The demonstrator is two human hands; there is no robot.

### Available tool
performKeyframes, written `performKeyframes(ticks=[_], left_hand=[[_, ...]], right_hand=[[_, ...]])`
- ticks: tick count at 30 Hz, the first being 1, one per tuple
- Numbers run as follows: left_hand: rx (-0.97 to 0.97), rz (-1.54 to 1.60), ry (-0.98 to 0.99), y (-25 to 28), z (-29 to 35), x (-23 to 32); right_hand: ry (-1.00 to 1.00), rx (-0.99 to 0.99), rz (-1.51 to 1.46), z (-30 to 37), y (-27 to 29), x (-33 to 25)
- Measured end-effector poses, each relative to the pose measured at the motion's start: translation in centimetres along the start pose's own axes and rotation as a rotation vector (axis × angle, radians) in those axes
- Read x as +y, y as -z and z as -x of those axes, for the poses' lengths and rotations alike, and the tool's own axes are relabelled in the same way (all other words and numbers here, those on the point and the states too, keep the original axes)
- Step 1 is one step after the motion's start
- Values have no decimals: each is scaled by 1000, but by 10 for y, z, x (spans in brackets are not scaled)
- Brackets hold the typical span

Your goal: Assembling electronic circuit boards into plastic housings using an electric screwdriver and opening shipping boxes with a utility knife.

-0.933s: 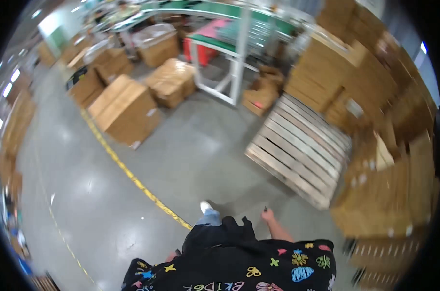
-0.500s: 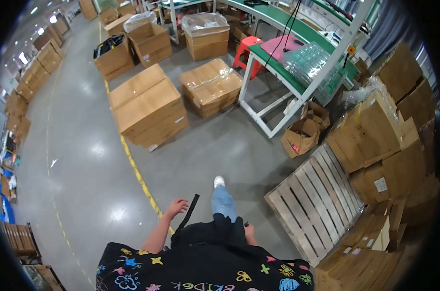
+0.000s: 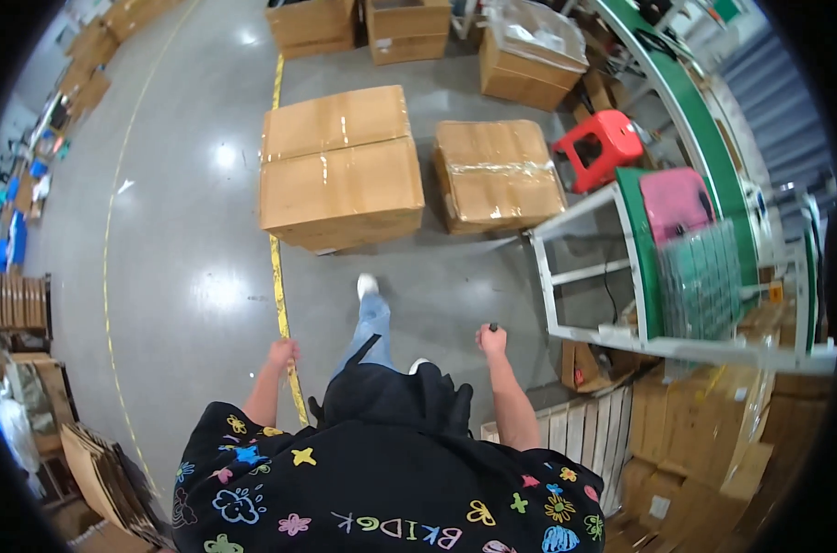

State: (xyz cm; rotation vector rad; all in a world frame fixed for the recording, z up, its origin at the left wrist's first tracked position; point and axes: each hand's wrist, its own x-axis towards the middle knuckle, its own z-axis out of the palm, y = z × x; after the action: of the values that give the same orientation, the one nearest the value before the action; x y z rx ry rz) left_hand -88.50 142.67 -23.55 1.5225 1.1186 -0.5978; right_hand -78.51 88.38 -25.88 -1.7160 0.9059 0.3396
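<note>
My left hand [image 3: 285, 352] hangs at my left side above the yellow floor line, with loosely bent fingers and nothing visible in it. On the other side, my right hand [image 3: 492, 339] is closed in a fist around a small black object [image 3: 494, 327]; its dark end pokes out at the top, and its kind is hidden by the fingers. Neither hand touches anything else. Ahead of me a large closed cardboard box [image 3: 340, 166] stands on the floor, its near left corner at the yellow line. A smaller taped cardboard box [image 3: 499, 175] sits to its right.
A white-framed green workbench [image 3: 640, 267] stands at right, carrying a pink stool top [image 3: 677, 203] and clear plastic trays [image 3: 700, 281]. A red stool [image 3: 603, 149] is beside it. A wooden pallet [image 3: 589, 429] and stacked cartons [image 3: 695, 419] lie near right. More open boxes [image 3: 534, 78] stand ahead.
I have stepped forward, so the two closed boxes are nearer and the pallet has slid back alongside me. My right hand has swung forward into full view; the left fingers look more bent.
</note>
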Motion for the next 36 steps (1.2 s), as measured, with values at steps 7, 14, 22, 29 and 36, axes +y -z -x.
performKeyframes(ticks=[7, 14, 22, 29, 36], left_hand=[[408, -187, -194, 73, -209, 108], [792, -459, -539, 94, -303, 267], [575, -343, -120, 42, -332, 323], [523, 12, -95, 69, -340, 304], [534, 152, -86, 42, -304, 322]], right_hand=[[350, -99, 437, -85, -182, -184], [233, -217, 539, -147, -297, -299], [156, -50, 674, -246, -348, -317], [-26, -29, 537, -240, -362, -339], [-99, -69, 454, -269, -346, -338]])
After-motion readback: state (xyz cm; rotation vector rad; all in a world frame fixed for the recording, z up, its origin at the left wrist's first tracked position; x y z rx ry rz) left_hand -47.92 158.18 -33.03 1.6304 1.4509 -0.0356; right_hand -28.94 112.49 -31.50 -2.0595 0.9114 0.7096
